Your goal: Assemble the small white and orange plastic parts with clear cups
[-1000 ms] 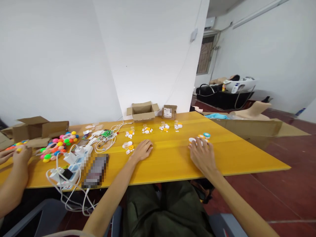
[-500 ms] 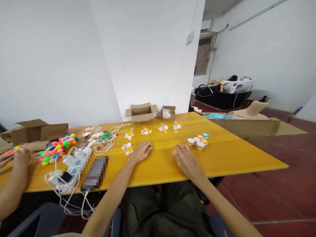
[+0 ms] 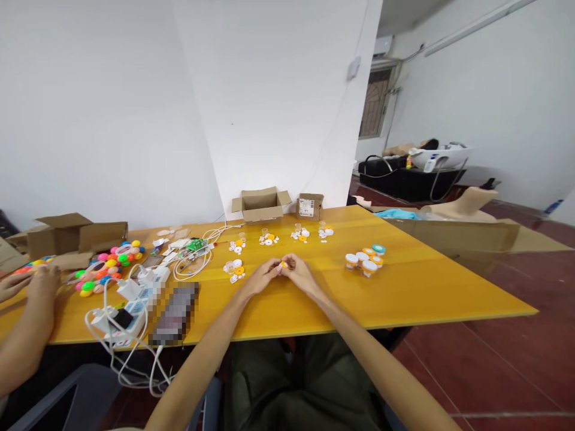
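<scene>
My left hand (image 3: 262,277) and my right hand (image 3: 299,272) meet over the middle of the yellow table (image 3: 404,287). Both pinch one small orange and white piece (image 3: 283,264) between their fingertips. A cluster of small orange, white and teal capped pots (image 3: 365,258) stands to the right of my hands. Small groups of white and orange parts (image 3: 234,268) lie to the left and in a row (image 3: 268,238) farther back.
Two open cardboard boxes (image 3: 259,203) stand by the wall. White cables and chargers (image 3: 130,299) and a blurred phone (image 3: 175,311) lie at the left. Another person's hands (image 3: 31,281) rest beside bright plastic balls (image 3: 105,266). The table's right edge drops to red floor.
My right hand left the pots at the right and came leftward to the table's middle. My left hand lifted off the table, and both now pinch a small orange piece.
</scene>
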### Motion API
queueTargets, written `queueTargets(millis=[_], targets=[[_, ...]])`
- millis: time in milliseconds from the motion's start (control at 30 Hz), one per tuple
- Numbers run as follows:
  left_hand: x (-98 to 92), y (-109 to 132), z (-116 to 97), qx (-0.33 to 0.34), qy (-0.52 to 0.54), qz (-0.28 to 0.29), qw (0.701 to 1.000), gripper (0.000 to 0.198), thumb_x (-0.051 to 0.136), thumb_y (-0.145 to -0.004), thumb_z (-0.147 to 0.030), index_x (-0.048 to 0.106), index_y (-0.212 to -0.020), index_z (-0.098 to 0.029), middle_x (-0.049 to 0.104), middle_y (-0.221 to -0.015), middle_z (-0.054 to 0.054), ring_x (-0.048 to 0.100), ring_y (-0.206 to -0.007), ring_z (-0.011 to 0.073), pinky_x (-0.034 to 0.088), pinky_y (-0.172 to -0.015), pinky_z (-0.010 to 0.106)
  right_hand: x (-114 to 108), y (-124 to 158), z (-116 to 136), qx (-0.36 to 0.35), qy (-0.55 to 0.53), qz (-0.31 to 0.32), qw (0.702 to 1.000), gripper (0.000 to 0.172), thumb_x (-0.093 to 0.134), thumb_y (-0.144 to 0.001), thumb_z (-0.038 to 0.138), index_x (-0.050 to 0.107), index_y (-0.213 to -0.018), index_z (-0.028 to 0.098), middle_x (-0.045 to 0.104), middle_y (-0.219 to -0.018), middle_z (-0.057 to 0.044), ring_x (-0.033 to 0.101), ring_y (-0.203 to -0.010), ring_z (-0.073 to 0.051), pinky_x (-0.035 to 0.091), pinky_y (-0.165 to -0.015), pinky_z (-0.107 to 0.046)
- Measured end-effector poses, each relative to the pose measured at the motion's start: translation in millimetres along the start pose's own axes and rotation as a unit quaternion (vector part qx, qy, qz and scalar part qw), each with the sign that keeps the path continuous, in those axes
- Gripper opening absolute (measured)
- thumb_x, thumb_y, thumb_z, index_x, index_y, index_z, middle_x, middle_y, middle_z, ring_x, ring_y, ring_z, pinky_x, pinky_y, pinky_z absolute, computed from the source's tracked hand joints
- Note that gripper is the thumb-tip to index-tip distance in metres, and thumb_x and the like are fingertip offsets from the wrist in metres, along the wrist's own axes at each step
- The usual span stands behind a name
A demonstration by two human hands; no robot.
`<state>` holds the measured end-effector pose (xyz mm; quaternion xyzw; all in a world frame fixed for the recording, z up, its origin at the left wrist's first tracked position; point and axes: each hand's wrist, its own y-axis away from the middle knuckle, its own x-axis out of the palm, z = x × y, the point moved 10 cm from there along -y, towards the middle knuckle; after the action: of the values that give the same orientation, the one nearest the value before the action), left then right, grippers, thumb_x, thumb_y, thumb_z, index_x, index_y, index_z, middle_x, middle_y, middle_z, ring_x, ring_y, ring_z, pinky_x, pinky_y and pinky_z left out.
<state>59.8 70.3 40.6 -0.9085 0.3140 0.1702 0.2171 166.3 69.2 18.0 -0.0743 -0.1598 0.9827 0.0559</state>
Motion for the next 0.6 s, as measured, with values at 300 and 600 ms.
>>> queueTargets(millis=[300, 600], targets=[[-8.6, -1, 6, 0.0, -0.026, -0.052, 0.998, 0.029, 0.068, -0.085, -0.038, 0.066, -0.109, -0.021, 0.072, -0.104, 0.006, 0.066, -0.095, 0.0209, 0.052, -0.089, 0.035, -9, 7, -13, 0.051, -0.178, -0.012, 0.983, 0.051, 0.079, -0.062, 0.065, 0.068, -0.089, 0.023, 0.072, -0.091, -0.007, 0.068, -0.091, -0.024, 0.057, -0.085, -0.04], [-13.4, -1, 12, -0.007, 0.04, -0.052, 0.998, 0.036, 0.069, -0.084, -0.042, 0.064, -0.112, -0.02, 0.071, -0.11, 0.007, 0.065, -0.101, 0.0218, 0.051, -0.091, 0.034, 3, 11, -1, 0.037, -0.131, 0.041, 0.99, 0.051, 0.084, -0.056, 0.062, 0.072, -0.086, 0.021, 0.074, -0.088, -0.006, 0.067, -0.085, -0.023, 0.055, -0.08, -0.038]])
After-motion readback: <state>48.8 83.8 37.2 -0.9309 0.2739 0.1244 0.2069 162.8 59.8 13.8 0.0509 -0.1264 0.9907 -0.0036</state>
